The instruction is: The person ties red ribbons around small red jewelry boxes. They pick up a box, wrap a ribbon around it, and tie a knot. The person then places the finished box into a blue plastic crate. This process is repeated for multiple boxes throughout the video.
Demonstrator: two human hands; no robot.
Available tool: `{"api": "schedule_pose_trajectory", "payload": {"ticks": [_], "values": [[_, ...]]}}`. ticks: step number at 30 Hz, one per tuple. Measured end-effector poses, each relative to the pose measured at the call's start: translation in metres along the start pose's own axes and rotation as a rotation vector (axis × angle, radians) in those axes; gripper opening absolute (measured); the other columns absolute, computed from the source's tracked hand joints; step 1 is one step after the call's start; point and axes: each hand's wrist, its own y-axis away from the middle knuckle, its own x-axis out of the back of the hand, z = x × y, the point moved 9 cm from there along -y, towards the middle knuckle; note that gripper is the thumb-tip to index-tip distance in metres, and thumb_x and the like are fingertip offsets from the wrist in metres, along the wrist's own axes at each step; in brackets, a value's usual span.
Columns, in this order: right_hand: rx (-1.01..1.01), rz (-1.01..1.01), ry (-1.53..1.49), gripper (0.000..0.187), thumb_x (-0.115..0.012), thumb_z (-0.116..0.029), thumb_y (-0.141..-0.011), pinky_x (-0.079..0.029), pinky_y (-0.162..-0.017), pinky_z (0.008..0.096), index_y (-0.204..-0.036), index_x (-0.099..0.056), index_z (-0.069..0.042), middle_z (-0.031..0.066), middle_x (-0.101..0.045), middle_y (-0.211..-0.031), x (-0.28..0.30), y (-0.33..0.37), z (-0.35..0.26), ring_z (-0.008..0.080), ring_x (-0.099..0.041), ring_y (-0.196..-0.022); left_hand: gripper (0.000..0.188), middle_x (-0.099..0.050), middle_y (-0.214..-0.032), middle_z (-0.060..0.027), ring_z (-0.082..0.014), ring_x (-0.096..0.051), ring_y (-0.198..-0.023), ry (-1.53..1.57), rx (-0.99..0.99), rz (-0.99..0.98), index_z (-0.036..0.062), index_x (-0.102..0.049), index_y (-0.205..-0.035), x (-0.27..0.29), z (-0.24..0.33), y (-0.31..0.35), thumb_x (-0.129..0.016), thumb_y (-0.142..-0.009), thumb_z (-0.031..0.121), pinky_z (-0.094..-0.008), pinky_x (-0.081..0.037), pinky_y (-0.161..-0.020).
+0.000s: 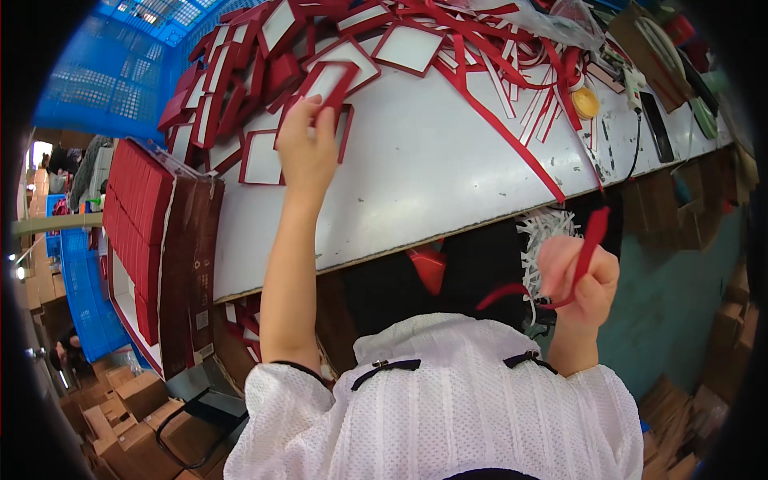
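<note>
My left hand [310, 152] reaches over the table, fingers closed on the near end of a shallow red box [334, 80] with a white inside. Beneath and around it lies a heap of similar red-and-white boxes [276, 24]. Off the table's front edge, near my body, my right hand [588, 280] is closed around a red strip [594, 228]. One end of that strip sticks up past the fingers, and the other curls out to the left.
Red and white strips [512, 88] lie tangled at the table's far right, beside a yellow round piece [586, 102] and a black phone-like slab [658, 128]. A carton [188, 264] of stacked red boxes stands left of the white table [384, 184]. Blue crates [104, 80] rise behind.
</note>
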Motion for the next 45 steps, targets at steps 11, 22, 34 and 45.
{"api": "schedule_pose_trajectory", "payload": {"ticks": [11, 22, 34, 45], "values": [[-0.224, 0.187, 0.046, 0.010, -0.057, -0.001, -0.075, -0.045, -0.056, 0.0206, -0.080, -0.048, 0.001, 0.0096, -0.057, -0.078, -0.001, -0.037, 0.058, 0.0094, -0.054, -0.063, 0.042, -0.048, -0.113, -0.0156, -0.0299, -0.049, -0.103, 1.818, 0.727, -0.254, -0.0005, -0.039, -0.115, -0.036, 0.058, 0.093, -0.028, -0.090, 0.032, -0.0445, -0.037, -0.091], [-0.260, 0.270, 0.242, 0.010, -0.057, -0.006, -0.077, -0.043, -0.056, 0.0176, -0.081, -0.049, -0.001, 0.0032, -0.057, -0.079, 0.015, -0.044, 0.067, 0.0046, -0.052, -0.066, 0.041, -0.052, -0.108, -0.0105, -0.0176, -0.052, -0.096, 1.485, 0.498, -0.380, 0.0004, -0.039, -0.116, -0.025, 0.079, 0.117, -0.053, -0.078, 0.007, -0.0320, -0.042, -0.082], [-0.100, -0.425, 0.292, 0.016, -0.055, -0.008, -0.074, -0.035, -0.060, 0.0285, -0.062, -0.048, -0.002, 0.0057, -0.049, -0.066, -0.064, -0.035, 0.039, 0.0199, -0.044, -0.064, 0.028, -0.053, -0.099, -0.0128, -0.0211, -0.054, -0.089, 1.347, 0.353, -0.225, -0.0004, -0.041, -0.105, -0.022, 0.091, 0.110, -0.026, -0.091, 0.020, -0.0334, -0.045, -0.077], [-0.101, -0.435, 0.291, 0.016, -0.055, -0.010, -0.074, -0.035, -0.062, 0.0297, -0.061, -0.050, -0.002, 0.0055, -0.049, -0.065, -0.067, -0.032, 0.037, 0.0201, -0.044, -0.066, 0.021, -0.053, -0.099, -0.0109, -0.0151, -0.051, -0.090, 1.262, 0.356, -0.177, -0.0026, -0.044, -0.100, -0.011, 0.101, 0.110, -0.032, -0.090, 0.012, -0.0307, -0.043, -0.077]]}}
